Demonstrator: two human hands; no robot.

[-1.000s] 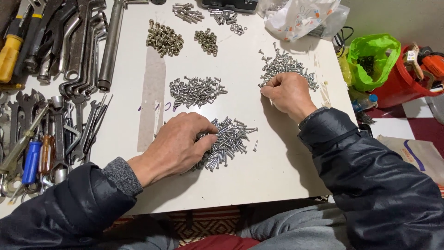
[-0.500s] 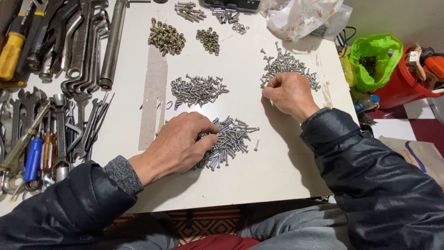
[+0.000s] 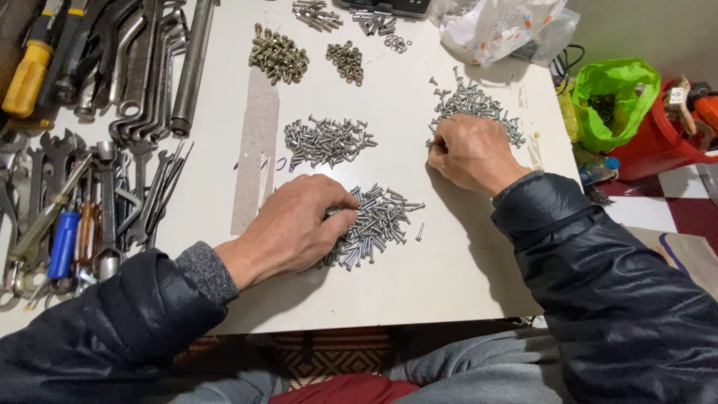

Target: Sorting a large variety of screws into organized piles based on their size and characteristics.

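Note:
My left hand [image 3: 295, 223] lies palm down on the near pile of silver screws [image 3: 378, 221], its fingertips curled into the pile's left side. My right hand [image 3: 471, 152] rests at the near edge of the far-right pile of small silver screws [image 3: 471, 105], fingers pinched together at the heap; what they pinch is hidden. A third pile of silver screws [image 3: 327, 140] lies between my hands, a little farther back. All of it sits on a white table [image 3: 434, 269].
Piles of brass-coloured bolts [image 3: 278, 54] and nuts [image 3: 345, 59] lie at the back. Wrenches [image 3: 134, 67] and screwdrivers [image 3: 63, 243] cover the table's left side. A white plastic bag [image 3: 497, 26] sits at the back right. A green bag [image 3: 609, 97] and red bucket [image 3: 662, 142] stand beyond the right edge.
Both hands stay on their piles with only slight finger movement. The view has shifted a little, so everything appears slightly to the right.

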